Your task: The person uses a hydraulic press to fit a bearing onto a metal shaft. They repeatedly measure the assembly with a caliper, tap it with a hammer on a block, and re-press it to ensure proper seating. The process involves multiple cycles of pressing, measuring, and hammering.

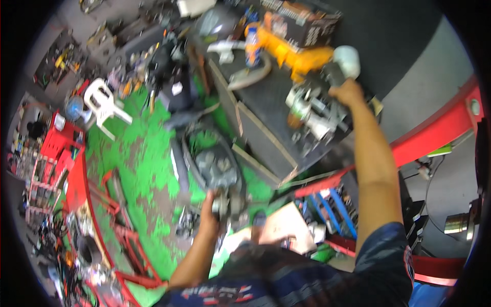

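My left hand [208,217] is low at the middle, its fingers closed round a grey metal part [225,204] blurred by motion. My right arm stretches out over the dark workbench [266,94]. At its end my right hand [349,93] is closed at a dark grey piece [333,74], too smeared to name. A white cup-shaped container [348,61] stands just beyond those fingers. Close by on the bench lies a pile of silver metal parts [319,115]. Behind it rests an orange plastic panel [294,53].
A bottle with a blue cap [252,47], a curved grey pipe [250,77] and a cardboard box [302,23] are on the bench. On the green floor [138,158] stand a white chair [105,105] and a dark scooter body part [212,158]. Red metal frames [128,240] flank both sides.
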Demonstrator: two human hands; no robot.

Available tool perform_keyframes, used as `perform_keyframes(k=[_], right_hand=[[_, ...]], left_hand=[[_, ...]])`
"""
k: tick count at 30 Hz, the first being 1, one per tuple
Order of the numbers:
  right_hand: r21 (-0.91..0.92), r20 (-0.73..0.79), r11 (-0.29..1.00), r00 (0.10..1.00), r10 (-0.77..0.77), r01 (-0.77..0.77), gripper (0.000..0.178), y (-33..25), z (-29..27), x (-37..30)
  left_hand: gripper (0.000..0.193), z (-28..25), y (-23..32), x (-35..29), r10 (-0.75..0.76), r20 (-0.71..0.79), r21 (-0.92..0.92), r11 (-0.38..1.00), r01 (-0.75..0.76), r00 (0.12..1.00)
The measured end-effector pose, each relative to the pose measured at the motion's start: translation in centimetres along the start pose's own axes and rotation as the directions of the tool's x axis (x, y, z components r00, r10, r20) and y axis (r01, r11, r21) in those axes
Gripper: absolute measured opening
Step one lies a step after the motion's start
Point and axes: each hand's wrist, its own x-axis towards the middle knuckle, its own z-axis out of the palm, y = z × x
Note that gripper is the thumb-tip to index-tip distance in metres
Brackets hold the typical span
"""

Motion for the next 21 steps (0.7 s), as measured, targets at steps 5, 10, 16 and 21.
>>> perform_keyframes(k=[5,10,16,21], right_hand=[[0.864,0.384,0.398,0.915,-0.121,-0.309,0.047,-6.4,-3.0,-12.6],[0.88,0.386,0.391,0.886,-0.258,-0.269,0.036,-3.5,-0.2,-25.2],[0.652,0.262,0.756,0.952,-0.158,-0.054,0.054,-3.3,0.8,-33.2],[0.521,0.33,0.844,0.941,-0.067,-0.122,0.052,-2.2,0.2,-35.1]], left_hand=[[0.044,5.4,1.0,0.9,0.374,0.075,0.453,0.813,-0.366,0.924],[0.053,9.9,0.1,2.1,0.391,0.236,0.661,0.606,-0.442,0.89],[0.051,12.7,-2.5,0.8,0.33,0.29,0.746,0.509,-0.429,0.898],[0.058,13.4,-5.0,0.4,0.247,0.293,0.761,0.525,-0.382,0.924]])
